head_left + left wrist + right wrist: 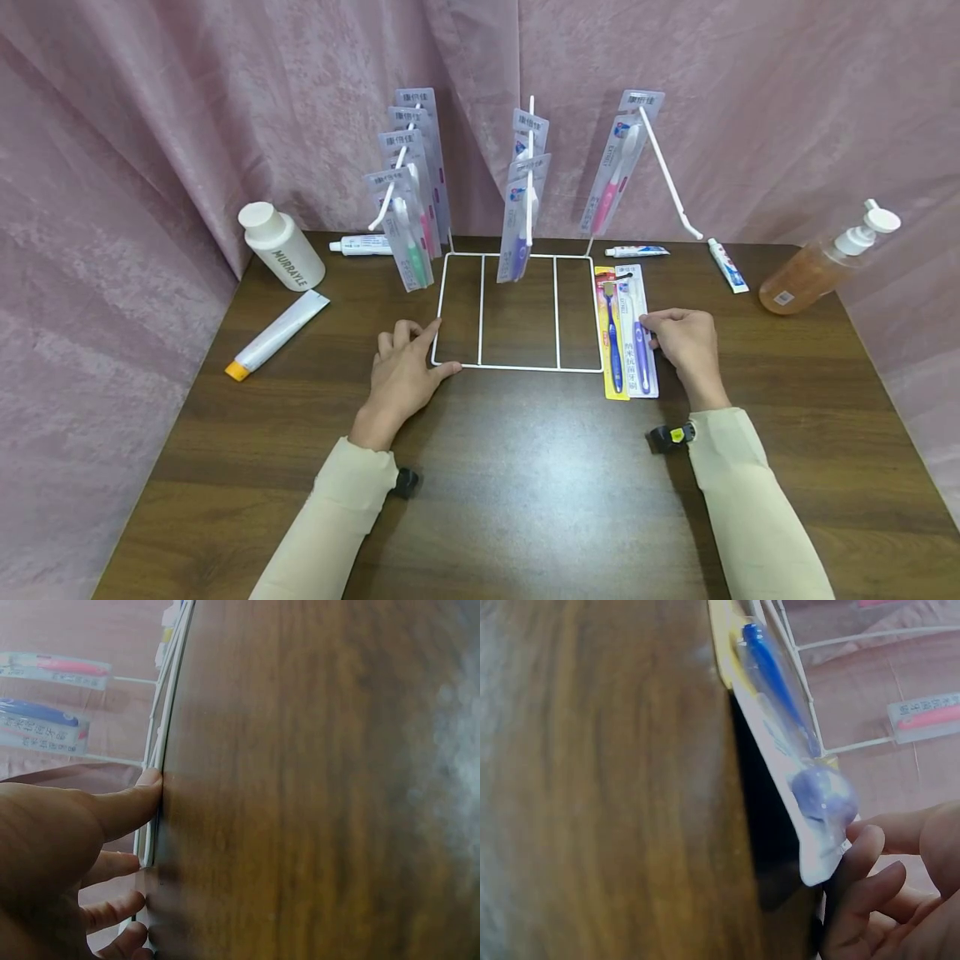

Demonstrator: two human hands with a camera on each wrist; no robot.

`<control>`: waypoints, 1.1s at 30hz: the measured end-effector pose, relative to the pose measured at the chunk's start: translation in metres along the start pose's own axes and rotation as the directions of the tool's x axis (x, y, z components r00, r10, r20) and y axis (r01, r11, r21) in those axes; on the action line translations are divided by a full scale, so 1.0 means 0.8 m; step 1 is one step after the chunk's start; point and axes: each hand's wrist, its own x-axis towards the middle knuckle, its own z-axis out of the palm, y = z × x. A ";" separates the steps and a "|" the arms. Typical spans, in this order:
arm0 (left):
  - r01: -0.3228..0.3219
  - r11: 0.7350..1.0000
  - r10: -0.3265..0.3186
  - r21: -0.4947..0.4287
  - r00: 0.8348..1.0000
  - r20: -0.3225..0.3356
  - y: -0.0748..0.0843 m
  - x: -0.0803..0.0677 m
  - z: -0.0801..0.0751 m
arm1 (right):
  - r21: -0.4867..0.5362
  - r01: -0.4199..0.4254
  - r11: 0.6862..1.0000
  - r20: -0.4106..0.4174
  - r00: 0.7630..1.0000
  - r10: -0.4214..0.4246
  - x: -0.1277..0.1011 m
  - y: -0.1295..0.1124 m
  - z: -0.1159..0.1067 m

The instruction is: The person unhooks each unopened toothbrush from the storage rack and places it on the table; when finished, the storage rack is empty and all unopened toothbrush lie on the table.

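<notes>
Purple toothbrush pack (640, 333) flat on table, beside white wire rack (517, 310)

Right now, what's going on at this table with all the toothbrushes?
A person steadies a white wire rack with the left hand, fingers resting on its front corner. The right hand pinches the edge of a packaged purple toothbrush lying on the wooden table beside a blue one. More packs already hang on the rack.
</notes>
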 end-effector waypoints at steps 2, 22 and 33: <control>0.000 1.000 0.000 0.000 1.000 0.001 0.000 0.000 0.000 | -0.024 -0.004 1.000 -0.015 1.000 0.004 -0.001 0.000 0.001; 0.002 1.000 -0.002 0.004 1.000 -0.002 -0.001 -0.001 0.001 | -0.017 0.014 1.000 -0.052 0.999 -0.015 0.001 0.005 0.003; -0.001 1.000 0.001 0.009 1.000 -0.010 0.000 0.000 0.002 | -0.056 0.024 0.998 -0.066 0.997 -0.028 0.001 0.005 0.004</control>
